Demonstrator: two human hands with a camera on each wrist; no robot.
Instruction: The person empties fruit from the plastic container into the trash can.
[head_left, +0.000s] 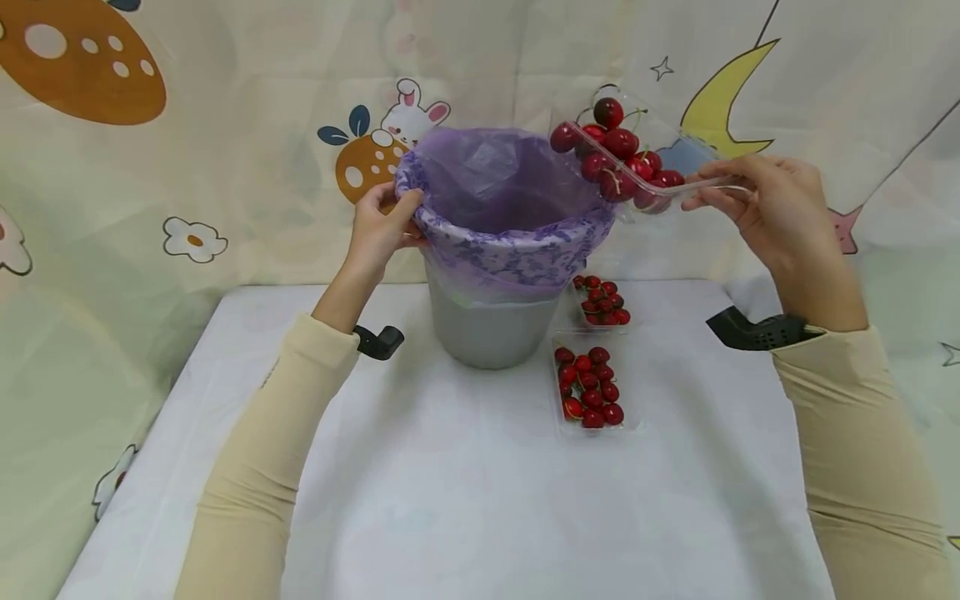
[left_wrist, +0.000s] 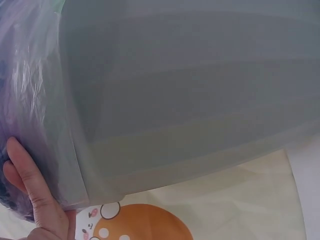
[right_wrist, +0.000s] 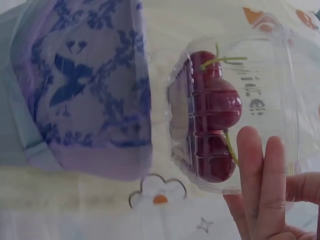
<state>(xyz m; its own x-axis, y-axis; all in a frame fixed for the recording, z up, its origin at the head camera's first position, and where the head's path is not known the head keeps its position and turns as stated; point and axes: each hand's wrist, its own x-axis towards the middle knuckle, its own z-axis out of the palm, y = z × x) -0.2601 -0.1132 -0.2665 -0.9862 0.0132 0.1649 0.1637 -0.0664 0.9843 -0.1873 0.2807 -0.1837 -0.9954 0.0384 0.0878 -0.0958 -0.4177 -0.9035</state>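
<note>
My left hand (head_left: 384,223) grips the rim of a grey bin (head_left: 491,333) at its left side, thumb over the edge. A purple patterned bag (head_left: 517,260) lines the bin and folds down over the rim. In the left wrist view, fingers (left_wrist: 31,177) lie against the bag. My right hand (head_left: 783,208) pinches the edge of a clear plastic container (head_left: 667,191), raised and tilted at the right of the bin's mouth. Several dark red cherries (head_left: 621,143) with green stems lie in it. The right wrist view shows the container (right_wrist: 286,80) beside the bag.
Two more clear boxes of cherries rest on the white table (head_left: 465,500) right of the bin: a near box (head_left: 628,408) and a far box of cherries (head_left: 602,304), partly behind the bin. A cartoon-printed cloth (head_left: 277,167) hangs behind the table.
</note>
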